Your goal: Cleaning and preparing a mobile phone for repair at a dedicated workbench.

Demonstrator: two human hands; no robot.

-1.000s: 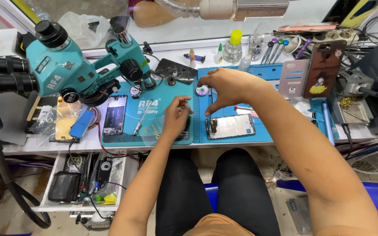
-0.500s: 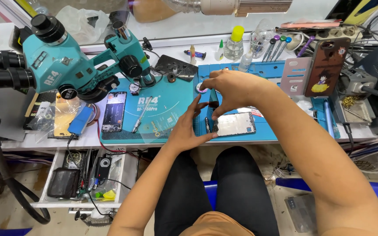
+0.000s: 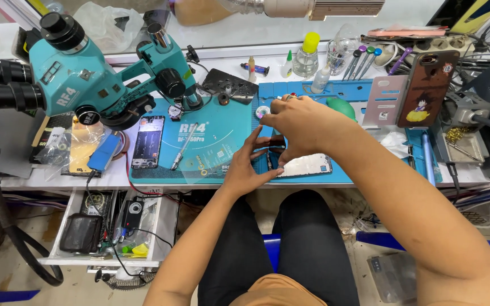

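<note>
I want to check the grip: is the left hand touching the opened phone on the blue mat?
Cannot tell. In the head view, the left hand reaches the end of the phone, but the right hand covers that spot.

We see the microscope (image 3: 86, 79) at the left of the bench, above a work mat (image 3: 211, 141). On that mat a phone (image 3: 147, 141) lies left of a screwdriver (image 3: 184, 148). Right of the mat, an opened phone (image 3: 307, 166) lies under our hands. Below the bench edge, at left, a drawer (image 3: 106, 226) stands open.
</note>
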